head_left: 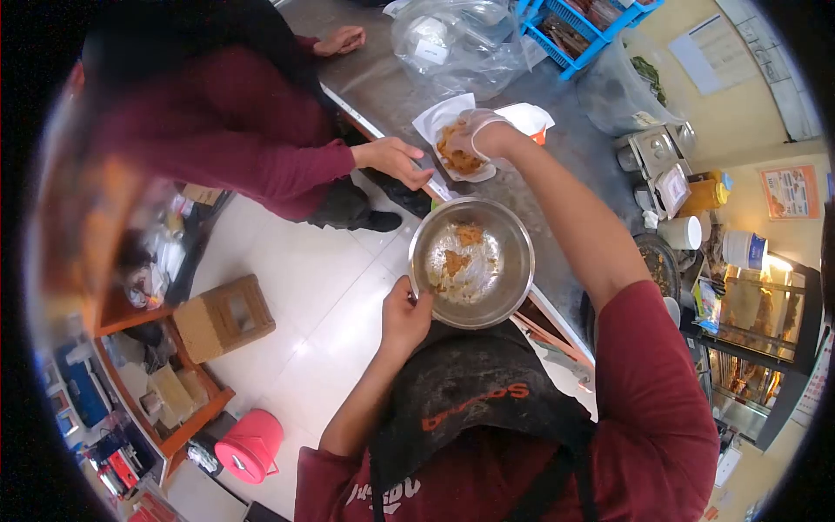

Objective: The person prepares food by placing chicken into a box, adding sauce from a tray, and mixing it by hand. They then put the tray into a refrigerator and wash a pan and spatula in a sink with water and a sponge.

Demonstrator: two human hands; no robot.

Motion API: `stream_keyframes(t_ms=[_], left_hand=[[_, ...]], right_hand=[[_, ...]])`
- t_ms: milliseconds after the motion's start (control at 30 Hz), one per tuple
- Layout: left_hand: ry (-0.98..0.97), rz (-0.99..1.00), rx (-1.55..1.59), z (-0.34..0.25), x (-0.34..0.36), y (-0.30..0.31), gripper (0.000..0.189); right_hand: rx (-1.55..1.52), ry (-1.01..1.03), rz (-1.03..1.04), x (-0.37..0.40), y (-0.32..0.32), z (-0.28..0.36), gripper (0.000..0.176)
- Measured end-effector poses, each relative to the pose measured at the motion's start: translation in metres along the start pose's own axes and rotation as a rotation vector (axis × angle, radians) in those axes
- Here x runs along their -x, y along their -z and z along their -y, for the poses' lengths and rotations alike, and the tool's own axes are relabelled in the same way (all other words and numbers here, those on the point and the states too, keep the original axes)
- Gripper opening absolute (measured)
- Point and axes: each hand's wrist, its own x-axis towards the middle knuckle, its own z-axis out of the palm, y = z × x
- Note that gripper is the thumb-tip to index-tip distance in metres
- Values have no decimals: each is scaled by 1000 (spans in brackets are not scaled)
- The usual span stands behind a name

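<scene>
My left hand (407, 317) is closed on the rim of a round steel bowl (513, 287), tilted over the counter's front edge. Orange-brown food scraps (457, 261) cling to the inside of the bowl. In a clear glove, my right hand (484, 137) is bent over orange-brown food pieces (457, 158), its fingers curled into them and partly hidden. The pieces lie on white paper (432, 120) on the counter. Just left of them is a co-worker's hand (396, 163), near the counter edge; that person's other hand (341, 41) is farther back.
Clear plastic bags (452, 52) lie at the back of the counter (557, 165), beside blue baskets (574, 39) and a clear tub (609, 96). Containers (683, 233) line the right side. A cardboard box (224, 318) and a pink bin (250, 445) stand on the floor.
</scene>
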Motion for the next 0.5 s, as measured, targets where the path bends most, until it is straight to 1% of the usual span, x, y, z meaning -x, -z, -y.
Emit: stream_keyframes(t_ms=[33,100,167,233,333,433,500], left_hand=[[-3,2,-23,3,2,1,11],[-11,7,-70,11,3,3,10],[-12,6,-34,9,6,4,10],[-7,18,-40,4,8,6,10],[-6,39,-81,-2,6,7,10],[-36,47,-89,2,3,4,10],[-79,52,-124,4,1,4,10]], right_hand=[[210,128,41,7,4,9,58],[224,70,57,19,13,26,57],[209,25,55,22,16,33,55],[162,-13,42,23,17,28,53],[161,-75,-71,-2,-12,5,51],[152,-73,-75,16,-12,8,48],[-108,55,-309,23,-21,-17,45]])
